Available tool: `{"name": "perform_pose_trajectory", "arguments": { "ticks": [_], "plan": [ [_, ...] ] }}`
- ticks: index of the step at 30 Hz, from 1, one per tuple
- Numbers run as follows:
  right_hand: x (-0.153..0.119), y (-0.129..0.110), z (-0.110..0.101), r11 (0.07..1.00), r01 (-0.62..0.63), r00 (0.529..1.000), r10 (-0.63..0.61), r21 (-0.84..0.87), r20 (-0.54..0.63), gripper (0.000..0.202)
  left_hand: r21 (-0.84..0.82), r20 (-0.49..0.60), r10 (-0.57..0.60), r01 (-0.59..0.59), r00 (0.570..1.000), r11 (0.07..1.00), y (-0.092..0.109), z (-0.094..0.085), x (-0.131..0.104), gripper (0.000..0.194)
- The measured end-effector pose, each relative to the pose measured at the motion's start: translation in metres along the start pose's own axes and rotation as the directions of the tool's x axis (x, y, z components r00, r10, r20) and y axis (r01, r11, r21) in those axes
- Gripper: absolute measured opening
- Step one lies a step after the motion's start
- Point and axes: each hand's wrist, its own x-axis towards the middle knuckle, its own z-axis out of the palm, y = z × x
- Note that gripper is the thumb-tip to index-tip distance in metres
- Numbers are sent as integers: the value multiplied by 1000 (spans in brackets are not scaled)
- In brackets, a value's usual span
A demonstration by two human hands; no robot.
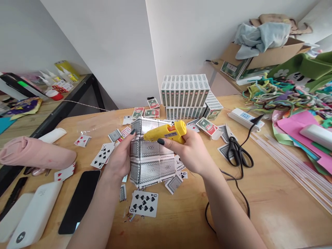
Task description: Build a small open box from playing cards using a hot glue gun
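Observation:
A box-like structure made of grey-backed playing cards (153, 167) is held above the wooden table, in the middle of the view. My left hand (120, 155) grips its left side, thumb on the upper left edge. In my right hand (190, 148) is a yellow glue gun (166, 133), its nozzle pointing left over the upper part of the card structure. The gun hides part of the cards' upper rows. Loose cards lie around and below, among them a nine of spades (144, 203) in front.
Stacked card boxes (185, 91) stand at the back. Black scissors (238, 152), a power strip (245, 119) and clear glue sticks (298, 166) lie right, near a black cable. A phone (80, 200), white power bank (38, 214) and pink roll (38, 152) are left.

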Motion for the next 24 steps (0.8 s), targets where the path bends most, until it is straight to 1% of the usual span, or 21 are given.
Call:
{"name": "perform_pose_trajectory", "arguments": {
  "ticks": [4,7,9,12,14,17,19,21,24],
  "plan": [
    [1,0,0,995,-65,998,65,77,0,19,-7,109,16,-15,994,1000,2,-9,-1,31],
    [4,1,1,981,-119,993,120,156,3,21,29,182,-10,4,983,1000,3,-14,-2,38],
    [6,2,2,965,-153,988,154,215,10,26,44,209,-28,19,977,999,3,-16,-2,42],
    [10,3,1,934,-211,977,213,287,25,41,58,219,-46,34,975,998,4,-17,-1,41],
    [11,3,-2,919,-221,973,231,326,9,46,69,227,-73,59,971,996,4,-18,1,37],
    [11,4,-8,908,-177,976,213,381,-54,43,85,249,-149,132,957,988,3,-18,3,35],
    [11,6,-13,911,-151,975,202,385,-96,42,89,249,-184,167,951,982,3,-17,3,41],
    [10,7,-16,917,-130,974,189,376,-124,43,84,227,-196,181,954,980,3,-15,1,47],
    [10,7,-19,924,-116,975,177,364,-138,45,83,180,-208,195,962,977,2,-12,-2,45]
  ]
}}
